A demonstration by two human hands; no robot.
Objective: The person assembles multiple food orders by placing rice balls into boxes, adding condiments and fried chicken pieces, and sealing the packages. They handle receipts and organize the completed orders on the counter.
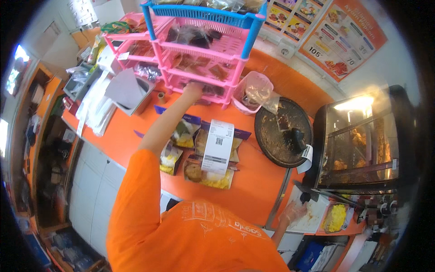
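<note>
My left hand (194, 91) reaches into a low tier of the pink plastic rack (233, 58), among small packets; its fingertips are hidden. At the lower right, my right hand (294, 211), in a clear glove, rests over a white board (312, 216) with its fingers apart. A small black object (305, 197) lies just beyond those fingers; its kind is unclear. Below my left forearm stand several food packs, among them one with yellow food and a brown piece (208, 176). A printed receipt (218, 147) lies across them on the orange counter (253, 190).
A round dark tray (276, 136) holds a black-handled item and a small packet. Behind it stands a pink basket (253, 93). A lit glass food warmer (358, 140) fills the right side, with a pack of yellow food (336, 217) below it. Papers and a metal box (131, 93) stand left.
</note>
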